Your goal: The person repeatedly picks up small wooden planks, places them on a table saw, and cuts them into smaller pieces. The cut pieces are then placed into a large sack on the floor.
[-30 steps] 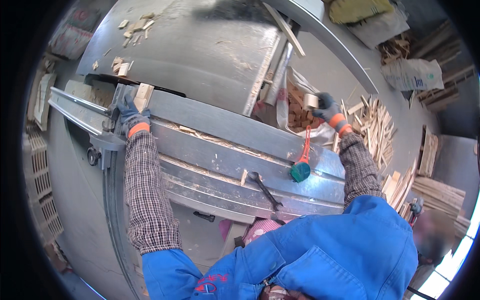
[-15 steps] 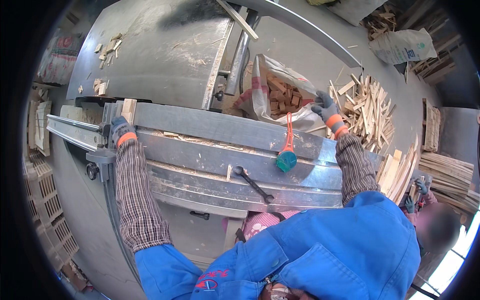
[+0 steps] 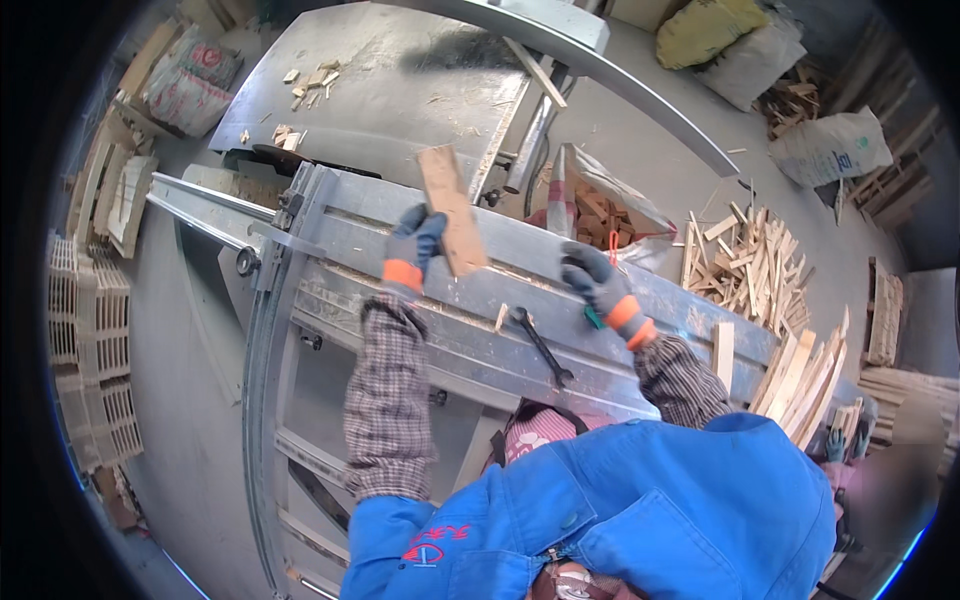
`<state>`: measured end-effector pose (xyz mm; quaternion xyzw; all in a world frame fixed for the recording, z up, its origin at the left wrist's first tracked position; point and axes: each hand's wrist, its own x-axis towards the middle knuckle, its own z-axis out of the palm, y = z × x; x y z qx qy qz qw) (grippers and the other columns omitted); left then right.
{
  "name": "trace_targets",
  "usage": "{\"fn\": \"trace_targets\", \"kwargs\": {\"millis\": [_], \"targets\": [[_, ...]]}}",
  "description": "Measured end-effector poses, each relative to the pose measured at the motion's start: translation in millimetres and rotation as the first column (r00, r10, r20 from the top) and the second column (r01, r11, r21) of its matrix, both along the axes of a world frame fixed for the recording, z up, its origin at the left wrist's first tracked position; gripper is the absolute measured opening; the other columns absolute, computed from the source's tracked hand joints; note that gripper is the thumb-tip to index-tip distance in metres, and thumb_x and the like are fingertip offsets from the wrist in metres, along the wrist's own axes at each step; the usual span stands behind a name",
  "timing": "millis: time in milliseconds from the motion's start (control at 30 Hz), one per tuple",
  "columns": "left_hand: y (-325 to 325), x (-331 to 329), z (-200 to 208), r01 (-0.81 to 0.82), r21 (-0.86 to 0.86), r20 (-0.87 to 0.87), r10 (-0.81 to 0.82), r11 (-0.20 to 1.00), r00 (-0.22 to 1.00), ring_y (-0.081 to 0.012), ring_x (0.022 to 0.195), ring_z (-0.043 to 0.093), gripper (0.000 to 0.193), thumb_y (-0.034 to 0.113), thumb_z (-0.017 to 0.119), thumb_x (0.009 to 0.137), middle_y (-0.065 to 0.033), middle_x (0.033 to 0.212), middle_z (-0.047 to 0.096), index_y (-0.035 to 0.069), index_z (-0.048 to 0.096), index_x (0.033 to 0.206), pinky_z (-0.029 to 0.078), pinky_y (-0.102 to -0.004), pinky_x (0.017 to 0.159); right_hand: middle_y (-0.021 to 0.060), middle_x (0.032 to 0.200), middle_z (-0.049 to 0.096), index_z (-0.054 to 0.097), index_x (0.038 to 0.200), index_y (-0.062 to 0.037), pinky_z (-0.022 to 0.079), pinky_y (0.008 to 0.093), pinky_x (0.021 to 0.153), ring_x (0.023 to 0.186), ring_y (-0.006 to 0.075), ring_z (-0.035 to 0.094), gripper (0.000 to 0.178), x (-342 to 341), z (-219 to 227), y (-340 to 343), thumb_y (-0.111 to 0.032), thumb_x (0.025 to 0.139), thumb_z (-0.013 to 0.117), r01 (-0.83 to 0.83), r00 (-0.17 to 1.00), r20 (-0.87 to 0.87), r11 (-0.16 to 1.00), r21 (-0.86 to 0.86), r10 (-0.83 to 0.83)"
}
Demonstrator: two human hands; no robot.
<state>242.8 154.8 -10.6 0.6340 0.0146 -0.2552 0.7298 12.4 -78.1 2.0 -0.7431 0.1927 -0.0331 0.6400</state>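
Note:
A short flat wooden board (image 3: 455, 220) is gripped in my left hand (image 3: 415, 240), tilted above the grooved metal sliding table (image 3: 380, 215). My right hand (image 3: 592, 278), gloved in grey with an orange cuff like the left, hovers over the table with its fingers apart. A green tape measure (image 3: 593, 317) lies beneath it, mostly hidden, with its orange strap (image 3: 614, 242) showing beyond the hand. Nearer to me, a dark open-ended wrench (image 3: 543, 347) rests on the table.
A dark saw blade (image 3: 285, 158) sits by the wide metal worktop (image 3: 400, 110), which bears small offcuts. Beyond the table are a sack of wood blocks (image 3: 605, 218) and a pile of wood sticks (image 3: 750, 265). Long strips (image 3: 795, 385) lie at right, near another person's gloved hands (image 3: 845, 442).
My left hand has carried the board away from the fence, rightward along the table. My right hand has come in from beside the sack to above the tape measure. The view has shifted.

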Motion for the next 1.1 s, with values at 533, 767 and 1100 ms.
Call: {"fn": "trace_targets", "kwargs": {"millis": [533, 767, 1100], "targets": [[-51, -334, 55, 0.639, -0.049, -0.003, -0.64, 0.768, 0.769, -0.021, 0.097, 0.065, 0.038, 0.029, 0.058, 0.098, -0.0082, 0.111, 0.065, 0.003, 0.058, 0.126, 0.055, -0.0347, 0.08, 0.0025, 0.082, 0.064, 0.065, 0.108, -0.0047, 0.045, 0.0196, 0.056, 0.064, 0.0085, 0.057, 0.037, -293, 63, 85, -0.035, 0.089, 0.071, 0.451, 0.874, -0.213, 0.569, 0.687, -0.437], [-3, -350, 26, 0.584, 0.047, -0.043, -0.583, 0.81, 0.812, -0.0133, 0.084, 0.065, 0.037, 0.032, 0.067, 0.093, -0.0036, 0.101, 0.067, 0.007, 0.064, 0.121, 0.053, -0.0259, 0.069, -0.0011, 0.074, 0.062, 0.069, 0.096, -0.0088, 0.039, 0.021, 0.049, 0.056, 0.0071, 0.053, 0.027, -461, 96, 13, -0.033, 0.086, 0.076, 0.752, 0.577, -0.085, 0.488, 0.443, -0.812], [190, -381, -22, 0.179, -0.033, -0.214, -0.182, 0.983, 0.96, -0.0024, 0.055, 0.039, 0.021, 0.021, 0.069, 0.093, 0.009, 0.064, 0.041, 0.018, 0.054, 0.077, 0.031, -0.0176, 0.045, 0.0005, 0.062, 0.058, 0.067, 0.088, -0.0092, 0.037, 0.0257, 0.042, 0.044, 0.0093, 0.047, 0.027, -743, 84, -117, -0.03, 0.08, 0.081, 0.988, -0.104, -0.012, -0.105, 0.111, -0.994]]}}
